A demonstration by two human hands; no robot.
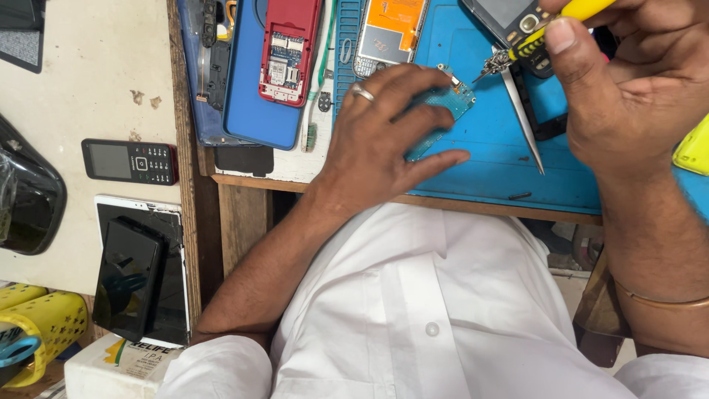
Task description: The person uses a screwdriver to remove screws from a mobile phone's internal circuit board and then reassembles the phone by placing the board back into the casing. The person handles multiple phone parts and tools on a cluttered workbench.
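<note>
My left hand (384, 137), with a ring on one finger, lies flat on a small teal circuit board (452, 97) and presses it onto the blue work mat (487, 159). My right hand (631, 81) grips a yellow-and-black screwdriver (543, 33); its metal tip points at the board's upper right corner. A pair of metal tweezers (523, 114) lies on the mat just right of the board.
An opened red phone (288, 48) rests on a blue case, an orange-backed phone (388, 33) beside it. A dark keypad phone (517, 22) lies at the mat's top. On the left shelf sit a black keypad phone (129, 161), a cracked tablet (166, 222) and a black smartphone (125, 277).
</note>
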